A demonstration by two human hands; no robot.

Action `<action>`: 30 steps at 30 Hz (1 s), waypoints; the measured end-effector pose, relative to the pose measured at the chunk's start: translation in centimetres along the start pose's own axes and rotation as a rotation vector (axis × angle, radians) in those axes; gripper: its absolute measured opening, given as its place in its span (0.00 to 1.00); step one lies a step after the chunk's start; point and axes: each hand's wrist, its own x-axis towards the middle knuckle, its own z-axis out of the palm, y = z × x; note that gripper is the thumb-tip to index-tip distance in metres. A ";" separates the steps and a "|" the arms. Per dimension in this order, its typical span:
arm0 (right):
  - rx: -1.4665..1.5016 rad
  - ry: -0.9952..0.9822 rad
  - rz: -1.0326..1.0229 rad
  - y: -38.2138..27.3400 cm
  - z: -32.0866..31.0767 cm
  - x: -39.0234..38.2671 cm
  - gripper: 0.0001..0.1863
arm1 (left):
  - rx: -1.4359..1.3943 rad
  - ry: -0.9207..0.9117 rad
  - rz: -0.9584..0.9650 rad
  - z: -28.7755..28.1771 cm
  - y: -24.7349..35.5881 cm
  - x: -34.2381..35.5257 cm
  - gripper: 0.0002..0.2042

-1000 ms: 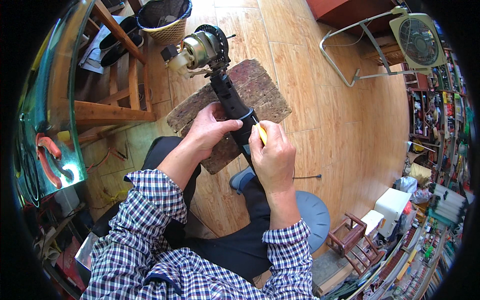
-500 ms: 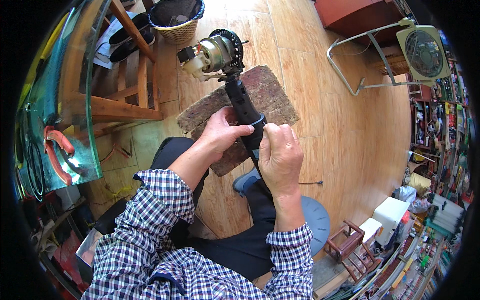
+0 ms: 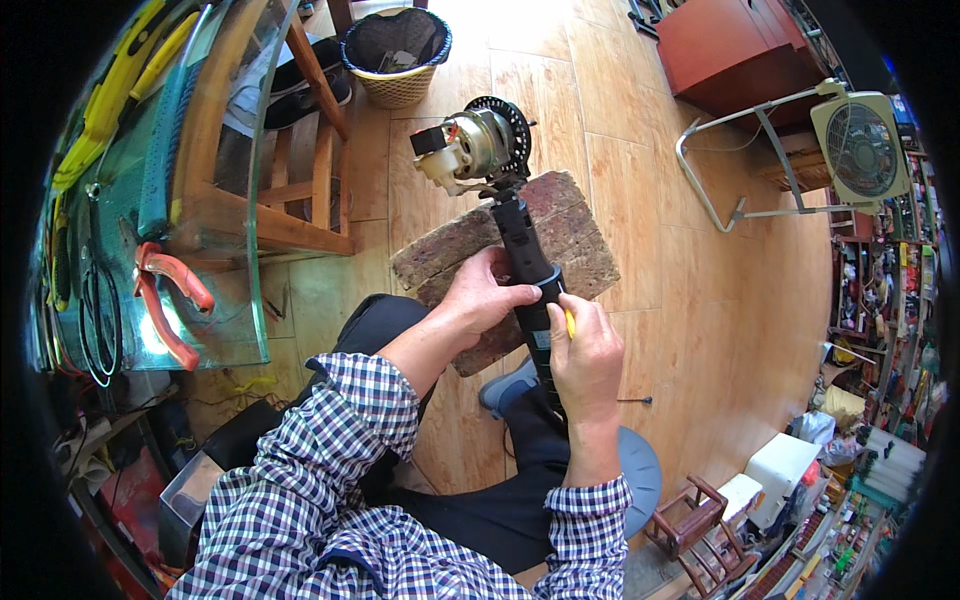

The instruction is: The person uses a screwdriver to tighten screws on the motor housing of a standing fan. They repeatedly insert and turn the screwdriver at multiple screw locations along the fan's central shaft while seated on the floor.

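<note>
A bare fan motor (image 3: 480, 147) with a black slotted disc and a cream gear housing tops a black tubular neck (image 3: 519, 238), which leans up and away from me. My left hand (image 3: 482, 298) is wrapped round the neck, thumb across it beside a grey ring. My right hand (image 3: 592, 350) is closed on a small yellow-handled tool (image 3: 571, 322) and presses close to the neck's right side, just below the ring. The tool's tip is hidden. A worn wooden board (image 3: 565, 215) lies on the floor beneath.
Left, a glass-topped table (image 3: 225, 330) holds red-handled pliers (image 3: 170, 290) and yellow tools. Beyond it stands a woven wastebasket (image 3: 397, 88). A box fan (image 3: 860, 150) on a tubular frame is at the far right. Near right are a small wooden stool (image 3: 688, 515) and cluttered shelves (image 3: 890, 360).
The whole scene has shifted down and right in view, as my head moved. A yellow handle now shows in my right hand. The left hand keeps its hold on the neck.
</note>
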 end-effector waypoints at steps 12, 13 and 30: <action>-0.043 0.160 0.179 -0.6 1.4 -0.6 0.16 | 0.004 -0.003 -0.002 0.1 0.0 0.2 0.31; -0.083 0.128 0.155 -0.8 0.8 -0.4 0.16 | 0.010 0.003 -0.005 0.1 0.0 0.3 0.31; 0.107 0.164 0.289 0.8 -0.7 -0.7 0.13 | -0.003 -0.016 -0.017 0.4 1.7 -0.7 0.30</action>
